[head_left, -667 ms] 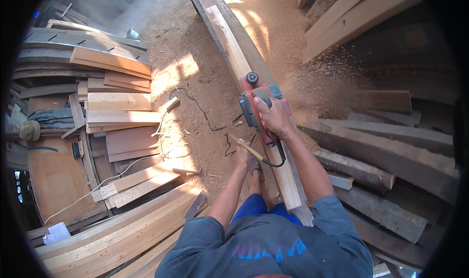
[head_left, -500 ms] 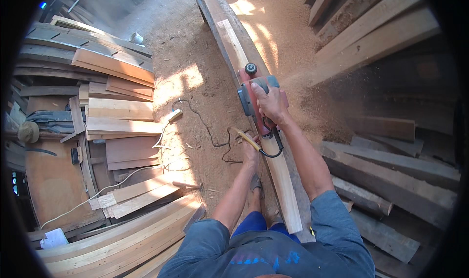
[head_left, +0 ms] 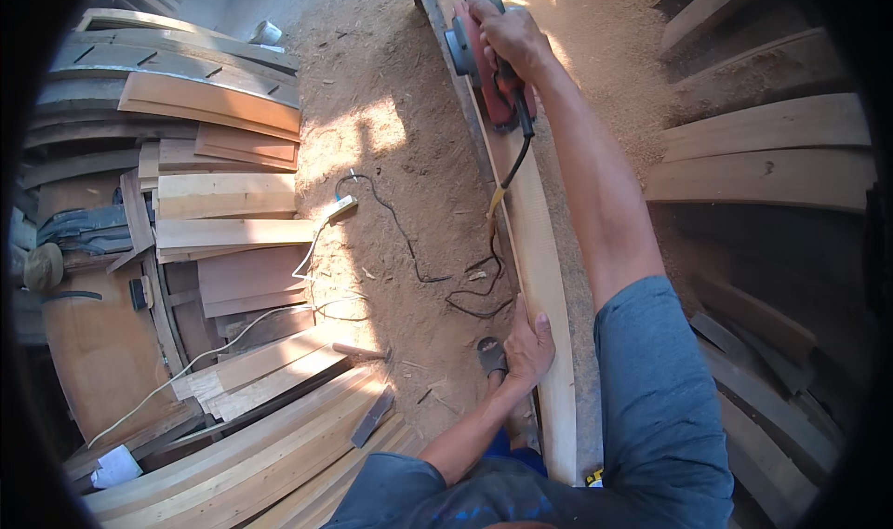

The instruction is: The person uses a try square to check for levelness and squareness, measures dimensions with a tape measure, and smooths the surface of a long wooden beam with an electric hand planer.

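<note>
My right hand [head_left: 513, 38] is wrapped round the handle of a red and grey electric hand planer [head_left: 499, 103]. The planer rests on a long pale wooden plank [head_left: 537, 236], toward its far end, with my right arm stretched out. Beneath the plank runs a longer, greyer timber bench [head_left: 583, 380]. My left hand [head_left: 530, 348] grips the plank's left edge near my body, thumb on the upper side; its fingertips are partly hidden. From the planer's rear a black power cord [head_left: 521, 162] hangs over the plank's left side, with a yellowish sleeve on it.
Stacked boards [head_left: 228, 194] line the left side, and long planks [head_left: 233, 445] lie at the lower left. A power strip [head_left: 342, 205] with a white cord lies on the sawdust-covered floor [head_left: 409, 241]. More timbers [head_left: 763, 171] lean at the right.
My right hand has pushed the planer forward along the plank. My left hand has left the cord and moved back onto the plank's left edge. The cord now hangs lower beside the plank.
</note>
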Available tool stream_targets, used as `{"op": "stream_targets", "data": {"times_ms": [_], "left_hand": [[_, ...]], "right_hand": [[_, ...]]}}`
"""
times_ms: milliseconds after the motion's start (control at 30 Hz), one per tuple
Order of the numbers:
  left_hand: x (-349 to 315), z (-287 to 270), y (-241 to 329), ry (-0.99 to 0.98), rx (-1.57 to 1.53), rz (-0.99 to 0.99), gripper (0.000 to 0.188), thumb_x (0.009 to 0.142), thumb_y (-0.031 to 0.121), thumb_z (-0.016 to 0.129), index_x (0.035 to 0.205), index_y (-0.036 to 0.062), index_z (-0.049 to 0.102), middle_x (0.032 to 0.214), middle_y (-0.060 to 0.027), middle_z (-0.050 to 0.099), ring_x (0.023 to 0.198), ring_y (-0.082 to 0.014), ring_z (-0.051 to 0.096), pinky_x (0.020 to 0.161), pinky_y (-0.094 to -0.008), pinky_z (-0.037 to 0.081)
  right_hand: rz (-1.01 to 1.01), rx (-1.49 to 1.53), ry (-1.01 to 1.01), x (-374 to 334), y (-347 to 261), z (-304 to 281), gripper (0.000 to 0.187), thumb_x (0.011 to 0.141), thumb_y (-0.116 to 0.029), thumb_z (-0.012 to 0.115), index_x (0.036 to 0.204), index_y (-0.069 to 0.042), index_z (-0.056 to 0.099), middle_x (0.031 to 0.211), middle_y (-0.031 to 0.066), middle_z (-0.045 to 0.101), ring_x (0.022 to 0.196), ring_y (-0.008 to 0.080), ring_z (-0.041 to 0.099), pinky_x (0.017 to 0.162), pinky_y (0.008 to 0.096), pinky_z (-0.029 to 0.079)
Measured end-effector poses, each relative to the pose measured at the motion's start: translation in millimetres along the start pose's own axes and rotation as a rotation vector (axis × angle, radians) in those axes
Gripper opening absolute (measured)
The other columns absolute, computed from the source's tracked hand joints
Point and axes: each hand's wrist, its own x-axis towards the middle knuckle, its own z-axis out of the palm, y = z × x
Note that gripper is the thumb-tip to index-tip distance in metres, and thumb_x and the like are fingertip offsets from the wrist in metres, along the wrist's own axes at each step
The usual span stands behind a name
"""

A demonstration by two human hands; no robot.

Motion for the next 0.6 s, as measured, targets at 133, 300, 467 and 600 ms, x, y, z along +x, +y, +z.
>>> {"op": "stream_targets", "data": {"times_ms": [133, 300, 467, 600], "left_hand": [[1.1, 0.5, 3.2, -0.036, 0.035, -0.033, 0.068, 0.104, 0.042, 0.041, 0.15, -0.0069, 0.034, 0.111, -0.0386, 0.064, 0.098, -0.0553, 0.064, 0.087, -0.0596, 0.05], [3.1, 5.3, -6.5, 0.031, -0.009, 0.049, 0.067, 0.105, 0.043, 0.039, 0.15, -0.0063, 0.035, 0.106, -0.0374, 0.066, 0.096, -0.0552, 0.064, 0.086, -0.0598, 0.05], [10.4, 17.6, -8.8, 0.065, -0.036, 0.124, 0.064, 0.107, 0.043, 0.033, 0.15, -0.0029, 0.037, 0.113, -0.0386, 0.063, 0.101, -0.054, 0.064, 0.09, -0.0587, 0.048], [36.3, 30.0, -85.2, 0.129, -0.415, 0.021, 0.066, 0.107, 0.052, 0.029, 0.148, 0.0026, 0.042, 0.119, -0.0333, 0.062, 0.108, -0.0445, 0.062, 0.097, -0.0529, 0.046]], "right_hand": [[-0.057, 0.04, -0.068, 38.7, -3.3, 1.6, 0.054, 0.095, -0.054, 0.065, 0.074, -0.004, 0.064, 0.058, 0.0046, 0.055, 0.049, 0.0148, 0.054, 0.047, 0.0321, 0.045], [-0.073, 0.164, -0.136, 4.7, 14.3, -3.5, 0.05, 0.096, -0.053, 0.065, 0.08, -0.005, 0.064, 0.063, 0.0024, 0.056, 0.051, 0.0115, 0.054, 0.047, 0.0289, 0.045], [0.082, 0.037, -0.061, -93.5, 30.2, -34.3, 0.054, 0.094, -0.056, 0.066, 0.076, -0.006, 0.062, 0.064, 0.0022, 0.059, 0.053, 0.0114, 0.057, 0.049, 0.0283, 0.048], [0.175, 0.041, -0.085, -247.7, 29.1, -30.4, 0.047, 0.097, -0.048, 0.065, 0.077, -0.005, 0.064, 0.063, 0.0012, 0.06, 0.052, 0.0104, 0.057, 0.047, 0.0285, 0.047]]}}
